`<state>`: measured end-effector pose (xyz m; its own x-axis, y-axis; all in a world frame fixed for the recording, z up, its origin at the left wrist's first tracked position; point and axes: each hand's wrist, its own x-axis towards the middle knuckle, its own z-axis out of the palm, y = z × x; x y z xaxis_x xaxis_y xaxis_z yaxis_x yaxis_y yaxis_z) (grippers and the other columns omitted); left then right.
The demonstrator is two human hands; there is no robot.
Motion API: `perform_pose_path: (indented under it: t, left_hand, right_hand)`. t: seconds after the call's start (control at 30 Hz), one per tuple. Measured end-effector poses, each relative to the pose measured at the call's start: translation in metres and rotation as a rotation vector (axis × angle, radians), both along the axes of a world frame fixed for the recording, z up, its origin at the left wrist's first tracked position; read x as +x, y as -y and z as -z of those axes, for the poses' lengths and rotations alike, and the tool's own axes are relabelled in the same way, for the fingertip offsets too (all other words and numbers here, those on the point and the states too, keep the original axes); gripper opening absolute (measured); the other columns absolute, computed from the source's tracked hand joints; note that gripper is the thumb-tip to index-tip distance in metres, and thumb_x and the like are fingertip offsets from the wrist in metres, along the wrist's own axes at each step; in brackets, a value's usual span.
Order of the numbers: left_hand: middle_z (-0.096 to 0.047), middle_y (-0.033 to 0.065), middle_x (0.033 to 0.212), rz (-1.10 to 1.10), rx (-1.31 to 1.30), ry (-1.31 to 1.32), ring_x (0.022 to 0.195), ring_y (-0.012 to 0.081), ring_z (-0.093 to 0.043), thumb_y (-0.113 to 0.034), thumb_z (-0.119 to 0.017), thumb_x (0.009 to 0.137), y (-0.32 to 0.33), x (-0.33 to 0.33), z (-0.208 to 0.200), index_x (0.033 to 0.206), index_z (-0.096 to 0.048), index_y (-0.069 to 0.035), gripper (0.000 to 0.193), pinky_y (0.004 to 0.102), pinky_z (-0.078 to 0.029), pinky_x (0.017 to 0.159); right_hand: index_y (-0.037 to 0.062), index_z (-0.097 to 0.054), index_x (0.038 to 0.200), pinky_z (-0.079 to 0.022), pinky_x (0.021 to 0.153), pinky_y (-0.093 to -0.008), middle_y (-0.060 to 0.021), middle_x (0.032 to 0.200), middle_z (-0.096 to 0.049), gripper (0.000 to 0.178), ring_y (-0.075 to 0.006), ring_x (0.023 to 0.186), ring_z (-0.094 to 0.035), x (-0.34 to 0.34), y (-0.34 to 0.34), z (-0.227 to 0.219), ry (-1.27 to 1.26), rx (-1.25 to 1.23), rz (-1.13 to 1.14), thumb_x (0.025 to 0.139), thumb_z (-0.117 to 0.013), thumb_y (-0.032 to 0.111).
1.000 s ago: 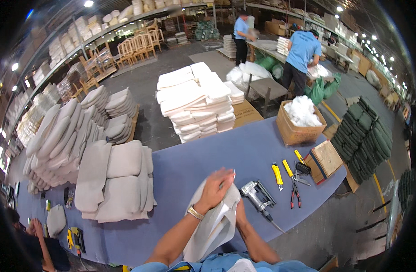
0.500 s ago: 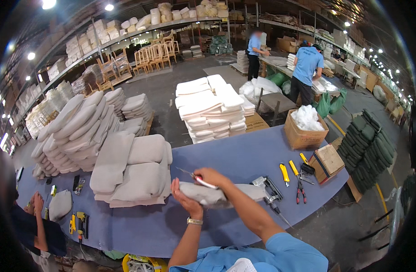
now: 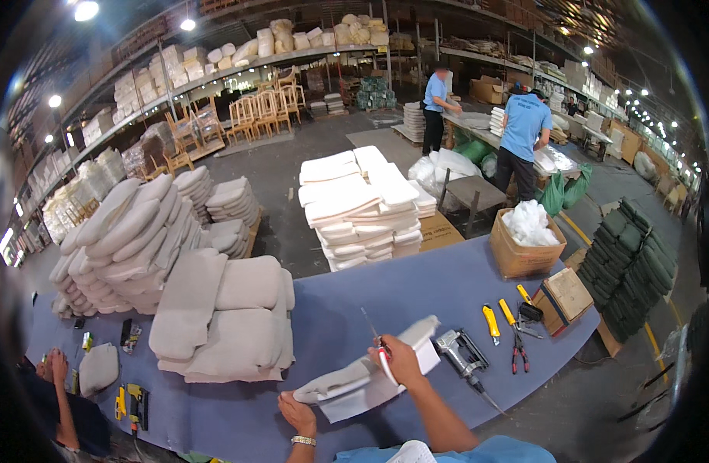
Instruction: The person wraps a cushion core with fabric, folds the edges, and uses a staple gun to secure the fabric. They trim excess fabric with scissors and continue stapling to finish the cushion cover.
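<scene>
My left hand (image 3: pixel 298 413) pinches the left end of a grey padded seat cushion (image 3: pixel 350 376) at the table's near edge. It is tilted on edge, its white underside (image 3: pixel 362 399) facing me. In my right hand (image 3: pixel 401 361) are what look like scissors, with red-and-white handles (image 3: pixel 385 363) and a thin pointed blade aimed up and away. That hand is over the cushion's middle, its lower fingers hidden. Just right of the cushion lies a staple gun (image 3: pixel 462 356) with a hose.
Stacked grey cushions (image 3: pixel 242 316) stand left of my hands on the blue table (image 3: pixel 370 278). Knives and pliers (image 3: pixel 519 347), a carton of white stuffing (image 3: pixel 528 243) and a smaller carton (image 3: pixel 561 301) are at the right. A co-worker's hands (image 3: pixel 57 366) show at the far left.
The cushion has come nearer to me and turned, now showing its white underside. My left hand has dropped toward the near edge; my right hand has moved right and nearer with the scissors.
</scene>
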<state>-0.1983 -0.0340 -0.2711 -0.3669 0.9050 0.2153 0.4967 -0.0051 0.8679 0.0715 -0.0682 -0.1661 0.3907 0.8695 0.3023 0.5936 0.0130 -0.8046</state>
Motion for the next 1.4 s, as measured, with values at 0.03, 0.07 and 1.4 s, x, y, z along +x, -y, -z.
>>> perform_pose_path:
  t: [0.03,0.07,1.4]
  left_hand:
    - [-0.061,0.0251,0.100,-0.017,-0.024,0.029,0.096,0.0449,-0.056,-0.032,-0.028,0.111,0.004,0.002,0.009,0.093,-0.062,0.004,0.053,0.0501,-0.043,0.088]
    - [-0.062,0.0251,0.101,-0.003,-0.063,0.087,0.097,0.0440,-0.057,-0.032,-0.028,0.111,0.010,0.004,0.017,0.095,-0.063,0.004,0.053,0.0496,-0.043,0.088]
    - [-0.072,0.0088,0.129,1.052,-0.851,0.357,0.119,0.0128,-0.061,-0.041,-0.057,0.106,0.227,0.012,-0.115,0.130,-0.071,-0.009,0.043,0.0310,-0.046,0.105]
  right_hand:
    - [0.0051,-0.068,0.112,-0.056,0.079,-0.0410,-0.0145,0.100,-0.073,0.043,-0.0316,0.090,-0.072,-0.003,0.002,0.006,0.048,-0.108,0.021,0.090,-0.075,0.041]
    - [0.0058,-0.067,0.113,-0.055,0.082,-0.0422,-0.0123,0.111,-0.072,0.047,-0.0319,0.099,-0.071,-0.010,0.002,0.017,0.105,-0.085,0.058,0.090,-0.073,0.046]
    - [0.0090,-0.065,0.104,-0.055,0.069,-0.0419,-0.0085,0.097,-0.069,0.027,-0.0309,0.084,-0.070,0.021,0.063,0.045,0.132,0.085,-0.223,0.090,-0.075,0.030]
